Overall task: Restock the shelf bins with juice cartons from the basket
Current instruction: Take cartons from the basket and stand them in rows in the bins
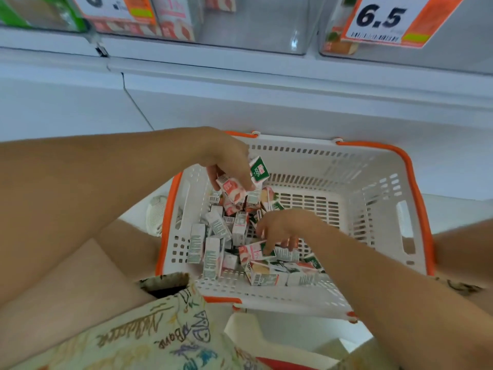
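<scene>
A white basket (pixel 373 182) with an orange rim sits on the floor between my knees, with several small juice cartons (pixel 213 236) piled in its left half. My left hand (pixel 226 158) hovers over the pile and grips two cartons, a pink one (pixel 230 190) and a green one (pixel 258 169). My right hand (pixel 282 228) reaches down into the pile, its fingertips touching a pink and green carton (pixel 253 252); whether it grips the carton I cannot tell. Clear shelf bins (pixel 253 25) line the shelf above, with a few cartons inside.
Price tags hang on the bin fronts, one reading 6.5 (pixel 381 20). A white shelf ledge (pixel 266 76) runs across below the bins. My knees flank the basket. The basket's right half shows bare white grid.
</scene>
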